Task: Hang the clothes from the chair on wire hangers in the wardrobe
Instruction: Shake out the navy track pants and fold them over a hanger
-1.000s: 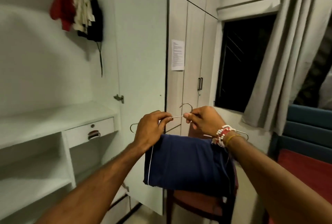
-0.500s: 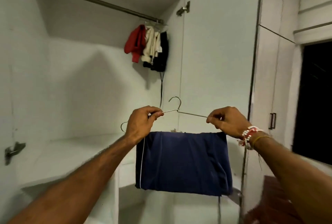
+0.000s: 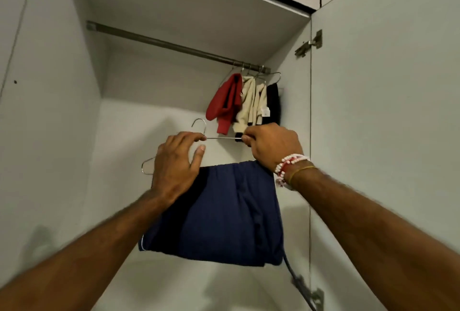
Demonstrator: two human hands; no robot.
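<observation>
Wire hanger (image 3: 221,138): pinched at one shoulder by the right hand (image 3: 271,146), the other gripped by the left hand (image 3: 176,161), fingers curled over it. Navy garment (image 3: 224,211): draped over its bar, just below both grips; rail (image 3: 174,45) well above.

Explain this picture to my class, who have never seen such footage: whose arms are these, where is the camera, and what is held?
No machine here: a person wears a wide-angle camera on the head, so you see their own arms reaching up into a white wardrobe. The left hand and the right hand, which wears bead bracelets, both grip a wire hanger. A folded navy garment is draped over its lower bar. The hanger is not yet hooked on the rail above. At the rail's right end, a red garment, cream garments and a black garment hang on other hangers.
</observation>
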